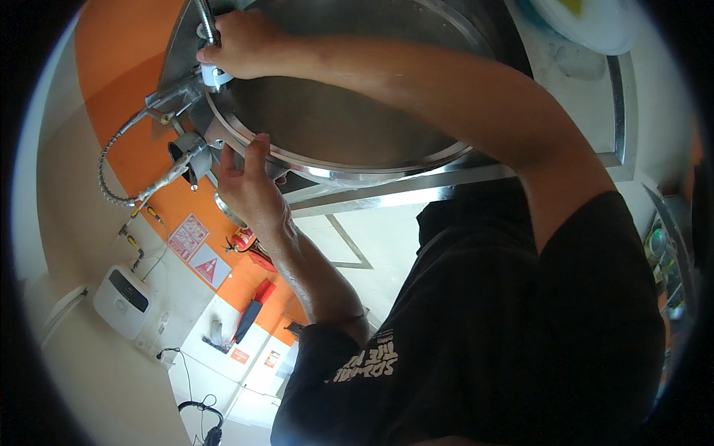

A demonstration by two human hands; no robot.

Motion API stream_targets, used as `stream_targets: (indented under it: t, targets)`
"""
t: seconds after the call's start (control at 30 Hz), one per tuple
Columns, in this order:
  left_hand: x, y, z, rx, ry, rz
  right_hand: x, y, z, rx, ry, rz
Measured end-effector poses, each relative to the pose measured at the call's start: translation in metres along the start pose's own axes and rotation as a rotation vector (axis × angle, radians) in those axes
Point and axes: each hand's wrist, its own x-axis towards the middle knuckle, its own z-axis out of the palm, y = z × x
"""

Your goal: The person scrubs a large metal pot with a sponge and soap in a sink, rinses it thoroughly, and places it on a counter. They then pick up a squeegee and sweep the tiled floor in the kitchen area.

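In front of me is a large round metal vessel (334,125) with a shiny rim. Its inside looks dull grey-brown, and whether it holds liquid I cannot tell. At the near left of the rim, my left hand (251,178) grips the edge, thumb over the top and fingers outside. My right arm reaches across the vessel to its far left. There my right hand (251,47) is closed around a fitting with a ribbed metal hose (206,21) above and a white-and-metal end (215,77) below. The palm hides the middle of this fitting.
Left of the vessel are a metal bracket (175,92), a looped flexible hose (101,167) and a metal cup-shaped part (195,159). A steel frame (379,196) runs along the near side. A white tub (594,25) stands far right. A fire extinguisher (244,240) is by the orange wall.
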Motion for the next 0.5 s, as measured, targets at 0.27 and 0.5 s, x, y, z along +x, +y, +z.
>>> stream_targets:
  t: [0.27,0.5]
  targets:
    - [0.004,-0.014,-0.001,-0.053,0.006,-0.045,-0.029,-0.017,-0.102,-0.36,-0.324,0.088]
    - [0.005,-0.003,0.008,-0.074,0.019,-0.034,-0.066,0.054,-0.151,-0.54,0.293,-0.309]
